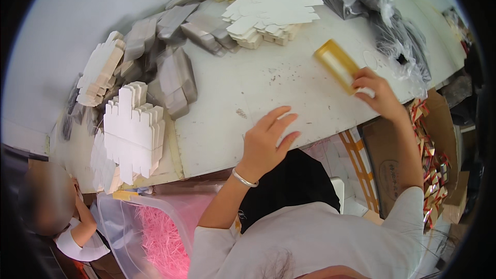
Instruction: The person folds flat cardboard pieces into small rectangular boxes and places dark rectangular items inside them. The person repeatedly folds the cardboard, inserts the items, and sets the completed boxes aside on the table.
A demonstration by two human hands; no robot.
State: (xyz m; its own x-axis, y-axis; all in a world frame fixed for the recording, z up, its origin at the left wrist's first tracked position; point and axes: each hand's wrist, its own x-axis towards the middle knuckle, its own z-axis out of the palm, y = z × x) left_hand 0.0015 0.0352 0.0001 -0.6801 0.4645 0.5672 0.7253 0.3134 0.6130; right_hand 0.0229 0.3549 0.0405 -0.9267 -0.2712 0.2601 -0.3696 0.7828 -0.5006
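Note:
My right hand (377,93) grips one end of a yellow, oblong, box-like piece (330,54) with a pale middle. The piece is tilted over the right part of the white table (222,134) and smeared by motion, so its exact kind does not show. Near the table's front edge, my left hand (268,137) has its fingers curved and apart, with nothing between them. A silver bangle (244,178) circles the left wrist.
Stacks of flat white box blanks (129,132) (271,10) and grey wrapped bundles (175,80) line the table's left and back. Crumpled plastic (398,36) lies far right. Below stand a bin of pink shredded filler (163,237) and a carton of red-gold pieces (439,170). Another person (77,232) is lower left.

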